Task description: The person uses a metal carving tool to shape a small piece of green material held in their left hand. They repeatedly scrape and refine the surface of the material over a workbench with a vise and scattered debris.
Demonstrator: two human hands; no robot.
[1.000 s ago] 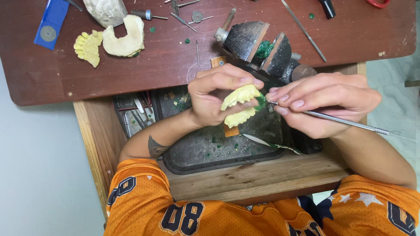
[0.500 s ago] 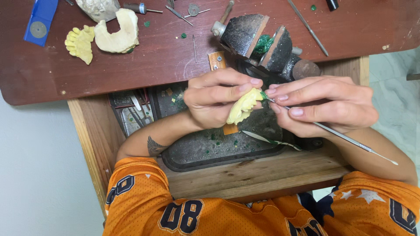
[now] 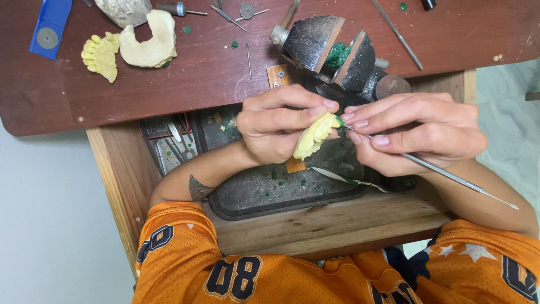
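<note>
I see left hand [image 3: 275, 132] pinching cast [image 3: 315, 135] over the tray [image 3: 270, 197] | right hand [image 3: 410, 132] closed pen-style on pick [image 3: 444, 174] | pick tip meets cast's upper right edge, shaft trails down-right | cast's long axis tilted, up-right | vise [image 3: 332, 50] on table [image 3: 225, 79] behind

A dark reddish-brown worktop [image 3: 169, 84] is seen across the top, a pale wooden drawer frame [image 3: 112, 169] beneath, and light floor [image 3: 45, 225] at lower left.
</note>
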